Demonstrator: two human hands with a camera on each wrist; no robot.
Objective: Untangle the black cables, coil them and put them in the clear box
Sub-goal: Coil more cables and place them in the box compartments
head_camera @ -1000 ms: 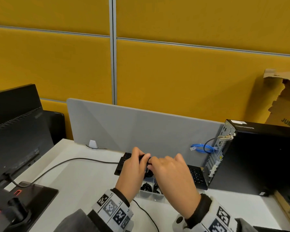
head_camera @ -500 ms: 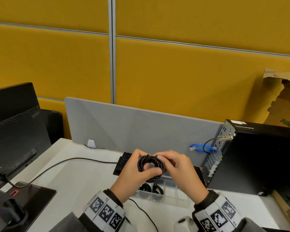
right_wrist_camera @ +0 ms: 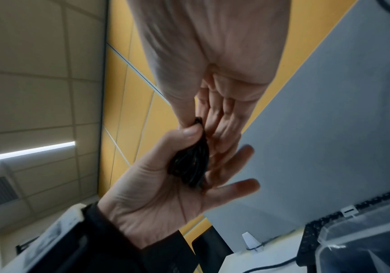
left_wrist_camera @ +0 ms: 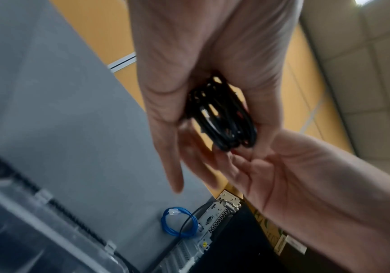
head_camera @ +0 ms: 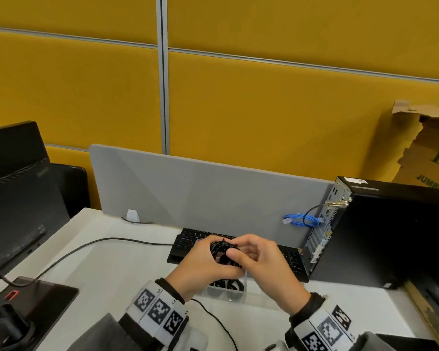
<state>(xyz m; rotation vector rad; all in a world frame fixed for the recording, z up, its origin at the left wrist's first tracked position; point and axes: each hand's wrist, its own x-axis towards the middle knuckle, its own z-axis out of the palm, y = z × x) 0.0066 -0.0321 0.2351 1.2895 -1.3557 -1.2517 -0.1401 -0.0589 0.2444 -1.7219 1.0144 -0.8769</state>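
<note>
Left hand (head_camera: 200,266) raised above the white surface (head_camera: 117,262), thumb and fingers clamped on a small black cable coil (head_camera: 222,252). Right hand (head_camera: 261,264) meeting it from the right, thumb and fingertips pinching the same coil at its right edge. Seen in the left wrist view: several tight black loops of the coil (left_wrist_camera: 224,114) tucked between the left thumb and palm, the right hand (left_wrist_camera: 306,175) coming in from the lower right with its fingertips at the bottom of the loops. Seen in the right wrist view: the coil (right_wrist_camera: 189,162) pressed between the left thumb and left fingers, the right hand (right_wrist_camera: 214,61) reaching down from above with its thumb at the coil's top end.

Directly under the hands, on the surface, the clear box (head_camera: 226,291), with more coiled black cables (head_camera: 227,285) lying inside; exact count impossible to tell. Just beyond the box, a black keyboard (head_camera: 188,243) against a grey divider panel (head_camera: 200,196). At the right, a black computer tower (head_camera: 390,236) with a blue cable loop (head_camera: 303,220) at its back. At the left, a black monitor (head_camera: 18,188) and its stand, with a thin black wire (head_camera: 86,245) running across the surface toward the keyboard.
</note>
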